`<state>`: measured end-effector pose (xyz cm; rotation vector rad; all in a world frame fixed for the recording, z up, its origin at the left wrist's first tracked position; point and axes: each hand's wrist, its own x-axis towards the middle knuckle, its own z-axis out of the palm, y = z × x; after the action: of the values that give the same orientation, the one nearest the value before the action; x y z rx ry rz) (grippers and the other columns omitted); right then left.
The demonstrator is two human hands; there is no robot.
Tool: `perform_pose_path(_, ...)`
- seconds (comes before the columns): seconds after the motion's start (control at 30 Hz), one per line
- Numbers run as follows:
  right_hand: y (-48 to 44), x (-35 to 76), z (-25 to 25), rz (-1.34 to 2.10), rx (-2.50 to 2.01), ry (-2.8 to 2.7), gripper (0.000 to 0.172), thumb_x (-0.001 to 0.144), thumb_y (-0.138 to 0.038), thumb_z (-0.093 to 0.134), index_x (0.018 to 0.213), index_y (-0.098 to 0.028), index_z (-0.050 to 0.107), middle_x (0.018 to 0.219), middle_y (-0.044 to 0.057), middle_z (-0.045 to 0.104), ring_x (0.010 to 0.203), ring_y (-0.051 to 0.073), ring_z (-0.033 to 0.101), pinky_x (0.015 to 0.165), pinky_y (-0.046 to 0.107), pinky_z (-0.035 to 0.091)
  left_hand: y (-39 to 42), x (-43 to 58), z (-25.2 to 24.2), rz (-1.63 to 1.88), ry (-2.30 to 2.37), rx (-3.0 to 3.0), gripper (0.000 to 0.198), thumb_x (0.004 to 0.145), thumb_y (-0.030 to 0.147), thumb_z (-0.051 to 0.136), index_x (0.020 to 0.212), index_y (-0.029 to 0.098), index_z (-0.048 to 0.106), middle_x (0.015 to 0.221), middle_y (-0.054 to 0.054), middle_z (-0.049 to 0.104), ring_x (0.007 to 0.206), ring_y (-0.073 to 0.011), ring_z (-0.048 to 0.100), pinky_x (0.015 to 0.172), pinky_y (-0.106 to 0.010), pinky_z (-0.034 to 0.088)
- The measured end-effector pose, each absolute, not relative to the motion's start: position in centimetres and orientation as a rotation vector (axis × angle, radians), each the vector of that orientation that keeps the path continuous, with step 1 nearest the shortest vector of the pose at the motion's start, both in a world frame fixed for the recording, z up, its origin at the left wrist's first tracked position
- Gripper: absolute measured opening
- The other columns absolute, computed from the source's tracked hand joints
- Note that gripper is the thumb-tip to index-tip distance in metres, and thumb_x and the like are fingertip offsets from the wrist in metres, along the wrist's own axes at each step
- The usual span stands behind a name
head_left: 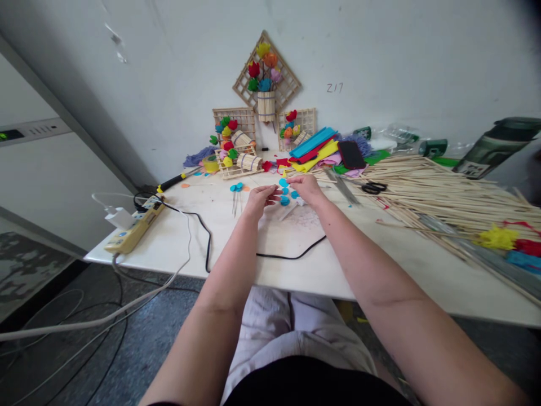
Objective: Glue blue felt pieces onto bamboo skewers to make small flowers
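My right hand (305, 189) pinches a small round blue piece (283, 182) between thumb and fingertips, above the white table. Close by on the left, my left hand (262, 198) has its thumb and forefinger brought together and the other fingers loosely apart; whatever is in that pinch is too small to make out. Several more blue round pieces (284, 201) lie between and below the hands, beside a small crumpled white bit (300, 201). Left of my left hand lie blue pieces on thin wire stems (236, 188).
Lattice panels with colourful flowers (266, 84) stand against the wall. A power strip (135, 225) and a black cable (291, 257) lie on the table. Rightward are scissors (374, 187), a phone (350, 155), coloured sheets (313, 148), many wooden sticks (439, 197) and a dark bottle (496, 148).
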<state>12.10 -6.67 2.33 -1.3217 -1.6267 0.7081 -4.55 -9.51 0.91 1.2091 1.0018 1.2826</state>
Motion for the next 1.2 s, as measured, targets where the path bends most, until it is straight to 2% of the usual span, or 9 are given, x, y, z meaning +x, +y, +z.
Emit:
perform_pose_path(0.13, -7.1, 11.3, 2.5, 0.445, -1.330, -1.855, 0.032, 0.076, -0.015, 0.049, 0.097, -0.018, 0.072, 0.101, 0.003, 0.071, 0.098, 0.017, 0.062, 0.087, 0.028, 0.046, -9.5, -4.1, 0.9, 1.241, 0.889, 1.099, 0.034, 0.071, 0.041, 0.068, 0.086, 0.011, 0.066, 0.092, -0.012, 0.070, 0.072, -0.0148, 0.066, 0.065, -0.025, 0.048)
perform_pose_path(0.27, -8.3, 10.3, 2.9, 0.019, -1.277, -2.182, 0.034, 0.078, -0.013, 0.045, 0.100, -0.016, 0.071, 0.107, 0.007, 0.069, 0.103, 0.021, 0.057, 0.091, 0.031, 0.039, -9.3, -3.9, 0.9, 1.266, 0.857, 0.967, 0.036, 0.074, 0.046, 0.064, 0.082, 0.010, 0.065, 0.085, -0.012, 0.070, 0.073, -0.0151, 0.066, 0.073, -0.028, 0.050)
perform_pose_path(0.37, -9.1, 9.9, 3.1, -0.203, -1.210, -2.364, 0.035, 0.079, -0.013, 0.043, 0.100, -0.013, 0.070, 0.109, 0.010, 0.067, 0.105, 0.025, 0.052, 0.093, 0.036, 0.033, -9.2, -4.0, 0.8, 1.301, 0.842, 0.918, 0.032, 0.075, 0.043, 0.064, 0.078, 0.011, 0.063, 0.077, -0.008, 0.068, 0.067, -0.0125, 0.064, 0.074, -0.027, 0.050)
perform_pose_path(0.5, -9.5, 9.5, 3.0, -0.310, -1.156, -2.472, 0.032, 0.079, -0.012, 0.043, 0.093, -0.012, 0.072, 0.107, 0.013, 0.067, 0.102, 0.026, 0.050, 0.092, 0.039, 0.030, -8.8, -4.2, 0.4, 1.338, 0.850, 0.890, 0.020, 0.073, 0.030, 0.068, 0.074, 0.011, 0.061, 0.066, -0.002, 0.064, 0.059, -0.0092, 0.061, 0.069, -0.024, 0.050)
perform_pose_path(0.7, -9.5, 9.4, 3.0, -0.122, -1.197, -2.320, 0.033, 0.076, -0.010, 0.044, 0.091, -0.015, 0.073, 0.105, 0.008, 0.069, 0.101, 0.023, 0.055, 0.092, 0.034, 0.034, -8.8, -4.2, 0.4, 1.376, 0.883, 0.908, 0.011, 0.071, 0.020, 0.066, 0.071, 0.011, 0.059, 0.064, -0.001, 0.064, 0.058, -0.0090, 0.061, 0.070, -0.025, 0.051)
perform_pose_path(0.8, -8.9, 9.8, 3.0, 0.021, -1.312, -2.027, 0.037, 0.078, -0.011, 0.042, 0.101, -0.017, 0.070, 0.106, 0.006, 0.069, 0.100, 0.020, 0.058, 0.088, 0.030, 0.040, -9.0, -4.1, 0.7, 1.326, 0.904, 1.005, 0.016, 0.070, 0.024, 0.068, 0.073, 0.011, 0.059, 0.065, -0.003, 0.065, 0.059, -0.0111, 0.063, 0.070, -0.027, 0.051)
perform_pose_path(0.9, -8.0, 10.4, 2.8, 0.195, -1.423, -1.827, 0.033, 0.080, -0.023, 0.048, 0.105, -0.018, 0.068, 0.103, 0.005, 0.069, 0.093, 0.019, 0.061, 0.082, 0.029, 0.044, -9.2, -3.9, 0.7, 1.262, 0.871, 1.132, 0.023, 0.068, 0.030, 0.071, 0.075, 0.012, 0.058, 0.069, -0.005, 0.067, 0.062, -0.0128, 0.064, 0.067, -0.027, 0.051)
perform_pose_path(1.03, -7.0, 10.9, 2.2, 0.431, -1.395, -1.807, 0.029, 0.077, -0.035, 0.054, 0.091, -0.017, 0.072, 0.085, 0.003, 0.070, 0.079, 0.017, 0.062, 0.072, 0.026, 0.045, -9.4, -3.6, 0.7, 1.206, 0.810, 1.217, 0.028, 0.065, 0.032, 0.074, 0.077, 0.012, 0.058, 0.073, -0.006, 0.069, 0.061, -0.0132, 0.064, 0.066, -0.029, 0.051)
perform_pose_path(1.2, -6.8, 10.5, 1.9, 0.467, -1.392, -1.744, 0.022, 0.072, -0.032, 0.059, 0.078, -0.015, 0.071, 0.070, 0.001, 0.067, 0.068, 0.014, 0.058, 0.062, 0.022, 0.042, -9.7, -3.3, 0.8, 1.186, 0.803, 1.204, 0.026, 0.065, 0.029, 0.074, 0.075, 0.011, 0.059, 0.071, -0.006, 0.068, 0.059, -0.0122, 0.062, 0.066, -0.029, 0.051)
